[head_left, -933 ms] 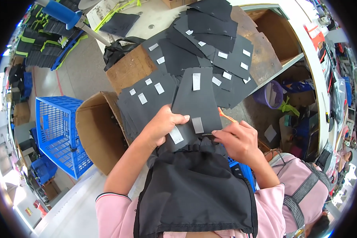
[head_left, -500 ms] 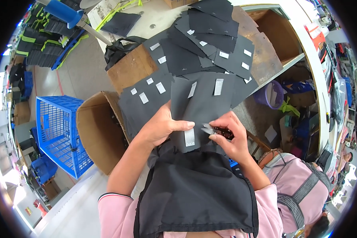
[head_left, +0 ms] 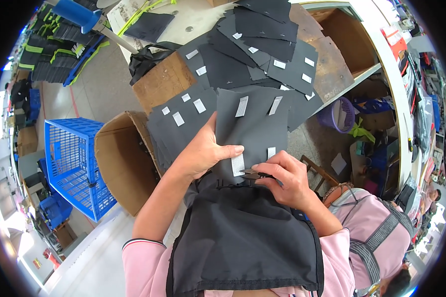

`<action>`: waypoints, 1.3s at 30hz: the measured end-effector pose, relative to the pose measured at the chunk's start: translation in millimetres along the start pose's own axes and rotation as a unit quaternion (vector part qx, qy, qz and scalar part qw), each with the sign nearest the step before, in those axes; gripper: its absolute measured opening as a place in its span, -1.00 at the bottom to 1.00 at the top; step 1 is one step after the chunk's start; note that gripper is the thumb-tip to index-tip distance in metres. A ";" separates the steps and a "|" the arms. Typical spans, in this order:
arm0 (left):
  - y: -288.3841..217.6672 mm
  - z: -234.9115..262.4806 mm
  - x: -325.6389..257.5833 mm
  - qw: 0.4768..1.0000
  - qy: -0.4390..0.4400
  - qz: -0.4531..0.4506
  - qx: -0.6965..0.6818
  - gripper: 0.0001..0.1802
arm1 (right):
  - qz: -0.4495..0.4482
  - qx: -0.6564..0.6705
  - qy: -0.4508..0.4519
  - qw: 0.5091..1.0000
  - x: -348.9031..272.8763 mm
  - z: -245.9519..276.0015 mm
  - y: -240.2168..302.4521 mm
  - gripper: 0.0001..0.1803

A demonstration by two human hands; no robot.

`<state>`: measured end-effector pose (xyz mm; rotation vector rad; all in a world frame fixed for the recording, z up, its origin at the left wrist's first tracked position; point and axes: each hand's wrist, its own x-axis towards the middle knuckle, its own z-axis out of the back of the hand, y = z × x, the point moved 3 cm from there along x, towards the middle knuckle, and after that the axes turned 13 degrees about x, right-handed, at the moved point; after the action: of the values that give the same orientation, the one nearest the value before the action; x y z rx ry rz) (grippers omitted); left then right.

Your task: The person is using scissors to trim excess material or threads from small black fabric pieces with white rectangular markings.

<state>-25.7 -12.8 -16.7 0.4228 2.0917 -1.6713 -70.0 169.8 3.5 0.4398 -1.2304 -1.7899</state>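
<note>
A dark grey fabric panel [head_left: 255, 131] with several white stitched patches hangs before me. My left hand [head_left: 208, 151] grips its left side, thumb on top beside the lower left white patch [head_left: 238, 165]; the fingers are behind the panel. In my right hand [head_left: 287, 175] is a small pair of thread snips [head_left: 255, 174], pinched between thumb and fingers. Its metal tips lie at the bottom corner of that lower left patch. Beyond the panel, more dark panels [head_left: 233, 69] lie in overlapping layers, some with white patches.
On the left stand an open cardboard box [head_left: 121, 163] and a blue plastic crate [head_left: 77, 166]. A purple basket [head_left: 339, 116] sits under the table at right. Near my right elbow is another person in pink [head_left: 369, 222]. A blue-topped metal pole [head_left: 86, 20] rises at upper left.
My right hand has moved down and slightly left, bringing the snips to the lower left patch's bottom corner. The panel has turned flatter, and its lower right patch now shows.
</note>
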 end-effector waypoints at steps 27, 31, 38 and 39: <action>4.4 3.9 -0.9 0.999 -0.025 -0.036 0.000 -0.08 | -0.008 0.041 -0.130 0.991 -8.3 -1.4 -0.8 -0.61; 1.5 2.2 -2.8 0.999 -0.027 -0.040 0.013 -0.06 | -0.019 0.014 -0.087 0.996 -6.0 -3.3 4.2 -0.62; 1.4 1.3 -2.5 0.999 -0.026 -0.041 -0.021 -0.06 | 0.045 -0.046 -0.099 0.993 -6.8 -6.9 6.3 -0.64; 2.0 1.9 -1.3 0.999 -0.026 -0.040 -0.022 -0.06 | 0.044 -0.046 -0.098 0.993 -5.2 -8.3 5.4 -0.64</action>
<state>-23.3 -14.1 -18.1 0.2808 2.1282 -1.6600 -58.9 168.8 3.6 0.1568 -1.2740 -1.8376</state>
